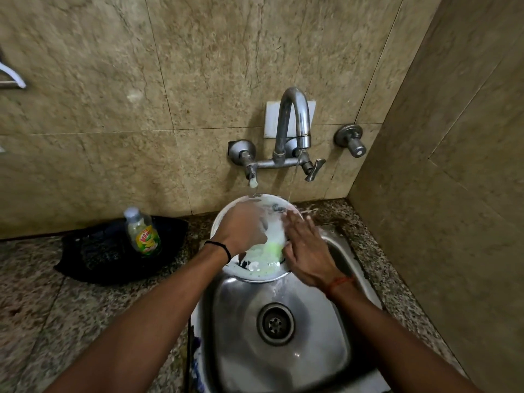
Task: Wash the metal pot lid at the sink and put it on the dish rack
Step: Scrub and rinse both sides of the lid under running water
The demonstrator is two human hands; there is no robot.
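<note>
Above the round steel sink [312, 350], your left hand [241, 228] gripped the soapy, slippery round metal lid [255, 275] while your right hand [307, 251] lay flat, rubbing it.

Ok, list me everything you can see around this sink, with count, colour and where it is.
pot lid: one, metal, soapy, held over the sink's back edge
scrubber: one, green, on the lid
sink: one, steel, centre bottom
tap: one, chrome, on the wall, water running
soap bottle: one, clear with a yellow-green label, left on the counter
black tray: one, under the bottle
wall valve: one, chrome, right of the tap
left hand: on the lid
right hand: on the lid's right rim
</note>
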